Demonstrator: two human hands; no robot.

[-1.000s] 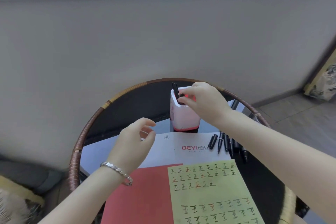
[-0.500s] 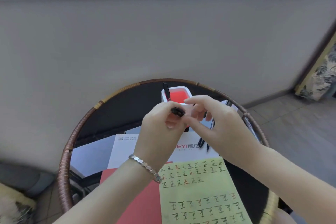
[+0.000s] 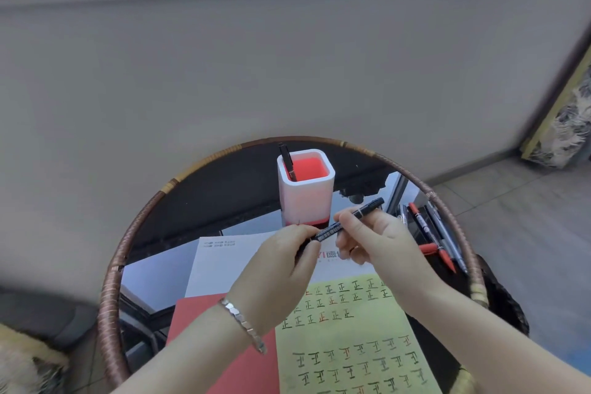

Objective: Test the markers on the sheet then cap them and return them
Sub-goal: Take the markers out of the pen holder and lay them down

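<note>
I hold a black marker (image 3: 348, 223) slantwise above the table, its upper end pointing right and away. My right hand (image 3: 375, 241) grips its middle. My left hand (image 3: 283, 261) pinches its lower end, where the cap would be; my fingers hide that end. Below my hands lies the yellow-green sheet (image 3: 351, 339), covered with rows of black and red test marks. The white pen holder (image 3: 305, 189) with a red inside stands at the back of the table, one black marker (image 3: 287, 161) upright in it.
Several markers, black and red (image 3: 430, 238), lie on the glass at the right. A white printed sheet (image 3: 230, 256) and a red sheet (image 3: 224, 345) lie under the yellow-green one. The round table has a wicker rim (image 3: 112, 285). A grey wall is close behind.
A second ago my right hand was at the pen holder. Both hands then met in front of it, and the black marker is now drawn out lengthwise between them.
</note>
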